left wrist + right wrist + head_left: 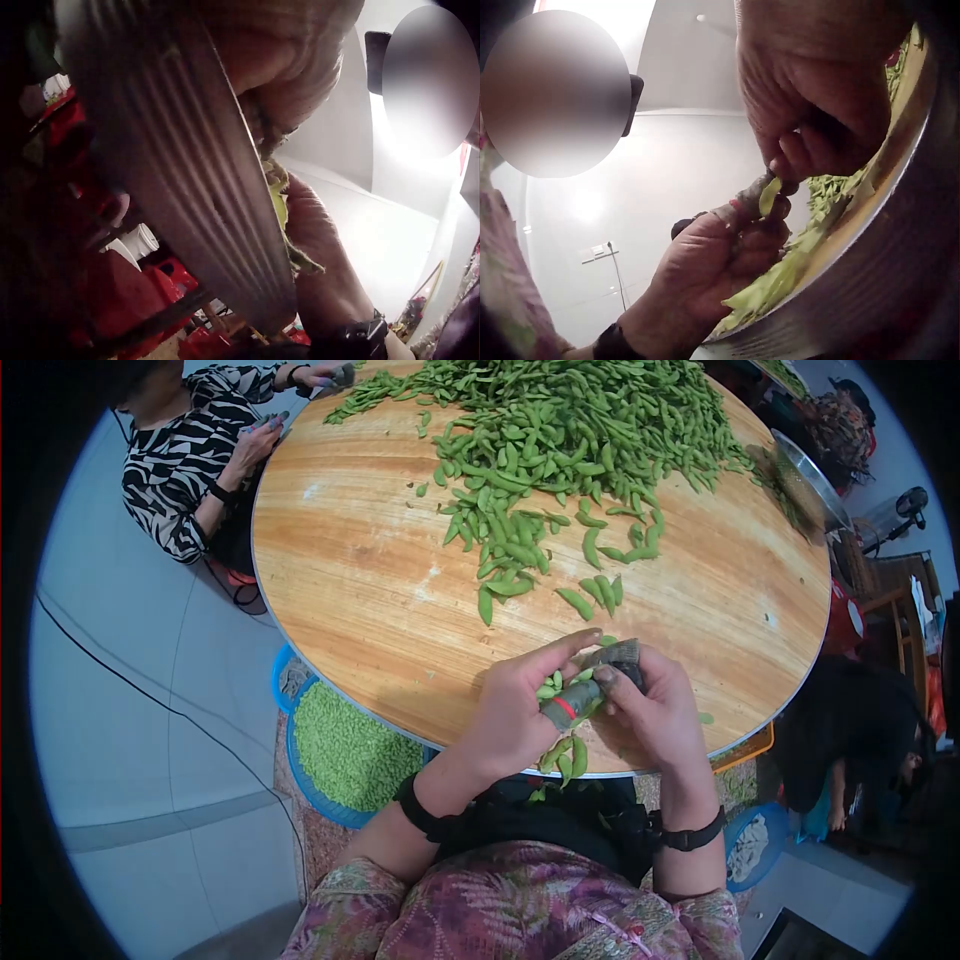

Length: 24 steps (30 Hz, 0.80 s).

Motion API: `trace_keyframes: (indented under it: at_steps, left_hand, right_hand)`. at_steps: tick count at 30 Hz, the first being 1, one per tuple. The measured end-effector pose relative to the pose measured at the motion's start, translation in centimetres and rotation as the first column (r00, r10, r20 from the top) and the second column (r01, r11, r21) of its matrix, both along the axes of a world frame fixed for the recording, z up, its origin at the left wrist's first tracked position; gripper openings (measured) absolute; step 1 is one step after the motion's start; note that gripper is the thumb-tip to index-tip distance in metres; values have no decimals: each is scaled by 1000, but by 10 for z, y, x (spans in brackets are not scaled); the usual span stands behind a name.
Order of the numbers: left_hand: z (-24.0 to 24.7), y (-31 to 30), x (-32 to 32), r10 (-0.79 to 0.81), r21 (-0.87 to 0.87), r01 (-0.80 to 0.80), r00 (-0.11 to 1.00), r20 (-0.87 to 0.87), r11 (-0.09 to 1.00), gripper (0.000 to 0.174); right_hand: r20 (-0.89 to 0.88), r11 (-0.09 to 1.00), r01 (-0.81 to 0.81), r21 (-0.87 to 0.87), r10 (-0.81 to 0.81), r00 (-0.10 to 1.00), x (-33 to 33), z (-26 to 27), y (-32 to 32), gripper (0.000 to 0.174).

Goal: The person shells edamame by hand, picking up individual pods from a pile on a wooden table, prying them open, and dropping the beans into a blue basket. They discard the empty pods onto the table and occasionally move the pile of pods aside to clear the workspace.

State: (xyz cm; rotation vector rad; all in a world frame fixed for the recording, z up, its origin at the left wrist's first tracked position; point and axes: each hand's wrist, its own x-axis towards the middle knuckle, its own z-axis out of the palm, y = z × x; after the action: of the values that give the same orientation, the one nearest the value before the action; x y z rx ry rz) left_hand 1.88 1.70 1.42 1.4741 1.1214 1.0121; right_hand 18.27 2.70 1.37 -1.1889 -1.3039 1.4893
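Both hands meet over the near edge of a round wooden table (350, 560). My left hand (515, 705) holds green edamame pods (550, 688) against its palm; its thumb wears a grey cover (572, 705) with a red band. From the right, my right hand (665, 710) pinches at a pod, a dark grey cover (620, 654) on one finger. In the right wrist view that edamame pod (769, 196) lies between the left thumb and the right fingertips. Below the hands, a few loose pods (578, 756) lie at the table's edge.
A large heap of edamame pods (590, 430) covers the far side of the table. Shelled beans fill a blue basin (300, 760) at lower left. A metal bowl (815, 485) stands at the right rim. Another person in a striped top (165, 485) sits at the far left.
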Motion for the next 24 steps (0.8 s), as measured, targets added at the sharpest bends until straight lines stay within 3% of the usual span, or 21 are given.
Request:
trace_keyframes:
  at_steps: [2, 4, 5, 6, 7, 8, 10, 11, 12, 13, 14, 15, 16, 17, 18, 19, 20, 22, 24]
  left_hand:
    - [2, 1, -1, 4, 12, -4, 998, -66, 1000, 42]
    - [0, 5, -3, -46, 252, 66, 995, -85, 965, 40]
    - [-1, 6, -5, -45, 251, 66, 995, -85, 966, 40]
    - [-2, 7, -8, -117, 297, 118, 993, -22, 947, 34]
    - [-4, 7, -10, -190, 347, 165, 981, 39, 923, 28]
    - [-7, 7, -10, -191, 346, 166, 981, 39, 923, 28]
    - [-12, 5, -9, -173, 253, 92, 931, 322, 963, 17]
    - [-12, 4, -11, -173, 251, 92, 931, 321, 963, 17]
    - [-8, 4, -12, -68, 27, 62, 891, 450, 998, 14]
    - [-6, 4, -13, 62, -200, 58, 836, 546, 978, 13]
    - [-5, 4, -14, 60, -198, 59, 836, 546, 978, 13]
    - [-6, 3, -15, 68, -254, 82, 846, 529, 964, 14]
    - [-6, 2, -16, 75, -312, 103, 857, 510, 944, 17]
    - [-7, 0, -15, 76, -316, 104, 856, 511, 943, 17]
    - [-7, -3, -12, 6, -153, 38, 961, 276, 988, 18]
    - [-7, -3, -10, -17, 32, 17, 1000, 13, 999, 19]
    - [-6, -4, -9, -19, 33, 19, 1000, 14, 999, 19]
    - [-3, -5, -10, -53, -14, 52, 992, -112, 999, 18]
    - [-4, -5, -11, -26, 70, 36, 992, -126, 997, 17]
  right_hand:
    - [-18, 999, -28, -43, 27, 999, 3, 3, 0, 11]
    - [-291, 951, -87, -295, -3, 957, 5, 11, -1, 12]
    - [-291, 951, -88, -297, -3, 957, 5, 8, -2, 12]
    - [-555, 908, -188, -375, -57, 830, 4, 2, -5, 11]
    - [-762, 858, -306, -413, -141, 632, 3, -1, -8, 11]
    - [-762, 858, -306, -414, -142, 632, 1, 0, -9, 11]
    - [-725, 850, -259, -459, -190, 662, -4, 6, -11, 9]
    - [-663, 877, -190, -441, -175, 728, -5, 9, -10, 7]
    - [-663, 877, -191, -441, -176, 727, -3, 9, -11, 7]
    - [-527, 935, -201, -293, 17, 850, 4, 8, -12, 7]
    - [-333, 960, -243, -142, 185, 925, 12, 8, -12, 8]
    - [-289, 929, -346, -132, 298, 910, 20, 11, -11, 13]
    - [-289, 928, -348, -133, 300, 909, 18, 11, -11, 13]
    - [-151, 976, -202, -76, 189, 970, 14, 11, -9, 15]
    - [-17, 998, -56, 4, 56, 998, 7, 14, -7, 16]
    - [-6, 997, 43, 64, -43, 999, -6, 20, -8, 16]
    - [-5, 997, 45, 65, -44, 999, -5, 19, -8, 16]
    - [232, 980, -40, 194, -7, 973, -3, 13, -8, 13]
    - [256, 981, -45, 189, -5, 967, -2, 17, -11, 13]
